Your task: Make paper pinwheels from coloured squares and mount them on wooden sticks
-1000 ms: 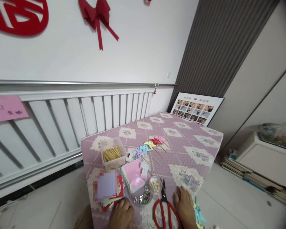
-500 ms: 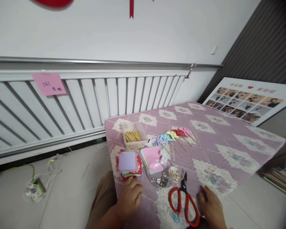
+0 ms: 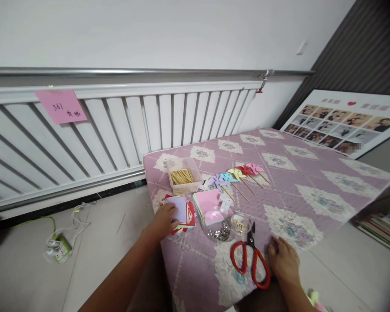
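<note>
Left hand (image 3: 165,219) lies over the left side of a loose stack of paper squares (image 3: 191,213), fingers across its lilac top sheet (image 3: 181,210); whether they pinch it, I cannot tell; the right hand (image 3: 283,258) rests at the table (image 3: 195,277) edge, loosely spread, nothing visible in it, just beside the red-handled scissors (image 3: 251,244).

Taking the clear dish (image 3: 208,235) of metal pieces (image 3: 221,233) as the clock's centre, the stack sits between nine and ten o'clock; the box (image 3: 188,188) of sticks (image 3: 181,176) between ten and eleven; the pinwheels (image 3: 236,174) at one; the small tub (image 3: 232,225) near three; the scissors at four.

Likeliest trouble is a bunched pick: the squares are fanned unevenly, so a dragging thumb could bring several, or push the pile off the table's nine-o'clock edge; a careless right-hand sweep toward nine could shove the scissors, whose blades lie close by the tub, and spill it.
</note>
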A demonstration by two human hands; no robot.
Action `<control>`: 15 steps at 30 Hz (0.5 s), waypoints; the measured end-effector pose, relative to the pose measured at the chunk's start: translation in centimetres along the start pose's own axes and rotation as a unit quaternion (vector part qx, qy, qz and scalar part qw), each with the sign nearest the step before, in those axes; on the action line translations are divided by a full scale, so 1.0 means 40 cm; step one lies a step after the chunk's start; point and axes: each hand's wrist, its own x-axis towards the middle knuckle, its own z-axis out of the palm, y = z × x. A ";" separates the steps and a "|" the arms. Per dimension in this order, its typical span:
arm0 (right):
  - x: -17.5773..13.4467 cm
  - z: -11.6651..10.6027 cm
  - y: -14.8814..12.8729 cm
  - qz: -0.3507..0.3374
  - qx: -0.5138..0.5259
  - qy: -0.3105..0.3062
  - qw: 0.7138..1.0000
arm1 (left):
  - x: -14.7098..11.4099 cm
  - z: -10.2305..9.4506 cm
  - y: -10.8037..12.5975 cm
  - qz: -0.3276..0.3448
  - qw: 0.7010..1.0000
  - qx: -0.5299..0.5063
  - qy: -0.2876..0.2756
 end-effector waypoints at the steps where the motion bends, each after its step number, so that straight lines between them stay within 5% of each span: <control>1: -0.001 0.000 -0.001 0.000 0.001 0.000 1.000 | -0.001 -0.001 -0.001 0.001 1.000 -0.001 -0.007; 15: -0.007 0.013 0.009 0.000 0.012 0.008 1.000 | 0.004 0.003 -0.017 -0.003 1.000 -0.023 -0.014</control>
